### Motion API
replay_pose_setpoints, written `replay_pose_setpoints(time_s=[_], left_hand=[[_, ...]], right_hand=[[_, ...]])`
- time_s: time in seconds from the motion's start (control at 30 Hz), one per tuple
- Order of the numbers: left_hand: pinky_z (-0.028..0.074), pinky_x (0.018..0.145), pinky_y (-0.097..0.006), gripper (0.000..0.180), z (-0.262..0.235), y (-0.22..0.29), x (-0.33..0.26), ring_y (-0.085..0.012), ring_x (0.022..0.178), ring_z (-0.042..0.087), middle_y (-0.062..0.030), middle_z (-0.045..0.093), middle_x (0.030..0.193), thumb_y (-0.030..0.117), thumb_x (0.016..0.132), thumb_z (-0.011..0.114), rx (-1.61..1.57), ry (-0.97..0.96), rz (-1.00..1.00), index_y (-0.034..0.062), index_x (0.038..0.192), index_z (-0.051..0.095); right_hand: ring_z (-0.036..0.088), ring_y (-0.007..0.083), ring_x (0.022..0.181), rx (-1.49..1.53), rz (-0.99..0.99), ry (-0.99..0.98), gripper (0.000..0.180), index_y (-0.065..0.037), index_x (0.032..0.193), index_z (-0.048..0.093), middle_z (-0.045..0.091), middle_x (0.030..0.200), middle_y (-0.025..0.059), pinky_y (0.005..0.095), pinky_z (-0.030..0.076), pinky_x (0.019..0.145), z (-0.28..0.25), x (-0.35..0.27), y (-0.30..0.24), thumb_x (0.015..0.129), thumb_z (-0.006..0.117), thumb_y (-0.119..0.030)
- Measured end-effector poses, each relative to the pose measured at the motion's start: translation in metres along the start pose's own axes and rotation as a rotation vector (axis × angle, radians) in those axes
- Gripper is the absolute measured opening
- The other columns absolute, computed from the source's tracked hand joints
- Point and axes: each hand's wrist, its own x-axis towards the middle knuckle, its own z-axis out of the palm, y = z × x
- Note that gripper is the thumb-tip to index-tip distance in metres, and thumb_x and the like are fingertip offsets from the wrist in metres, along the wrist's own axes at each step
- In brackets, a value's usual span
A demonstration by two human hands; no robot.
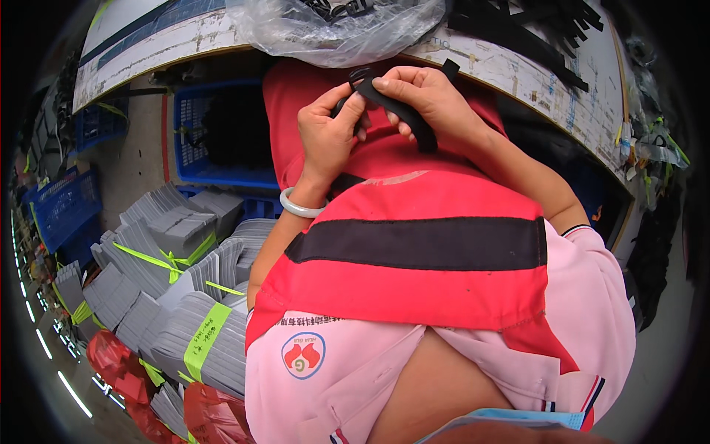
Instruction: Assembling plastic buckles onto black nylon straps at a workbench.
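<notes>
Black strap [399, 111] pinched by left hand [329, 133] and right hand [429, 96], below clear plastic bag [340, 29].

Both hands [329, 129] [429, 96] pinch a black strap [403, 115], apparently buckled.

Black strap [399, 111]; red apron [436, 274], black stripe; blue crate [188, 140]; grey stacks [170, 296], lime bands.

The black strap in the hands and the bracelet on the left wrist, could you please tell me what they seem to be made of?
The black strap looks like woven fabric webbing: matte and bending limply between both hands. The bracelet looks like pale polished stone or glass, perhaps jade: smooth, glossy, slightly translucent.
</notes>
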Motion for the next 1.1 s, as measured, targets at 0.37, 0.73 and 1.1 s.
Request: replay_pose_setpoints(time_s=[0.37,0.73,1.1], left_hand=[[0.043,0.048,-0.021,0.017,0.003,-0.010,-0.004,-0.0069,0.056,0.055,-0.0033,0.066,0.075,0.004,0.089,0.063,0.087,0.052,0.018,-0.0023,0.105,0.068],[0.048,0.054,-0.023,0.021,-0.013,-0.015,0.002,-0.0113,0.063,0.061,-0.0052,0.065,0.078,0.004,0.088,0.066,0.137,0.041,0.072,-0.0016,0.108,0.066],[0.047,0.045,-0.021,0.019,-0.015,-0.006,0.004,-0.0104,0.058,0.061,-0.0074,0.067,0.076,0.010,0.090,0.066,-0.259,0.092,-0.037,-0.0057,0.101,0.067]], right_hand=[[0.059,0.0064,0.055,0.129,0.052,-0.009,0.025,-0.004,0.092,0.061,0.062,0.070,0.0034,0.0189,0.049,0.048,-0.004,0.003,0.007,0.094,0.061,-0.029],[0.058,0.0034,0.067,0.081,0.012,-0.033,0.024,-0.004,0.108,0.060,0.063,0.083,0.0023,0.0154,0.048,0.058,-0.006,0.019,0.011,0.095,0.060,-0.024],[0.052,0.0050,0.053,-0.315,-0.518,0.023,0.012,-0.002,0.103,0.063,0.060,0.074,0.0010,0.0176,0.041,0.048,0.014,-0.003,0.000,0.092,0.062,-0.007]])
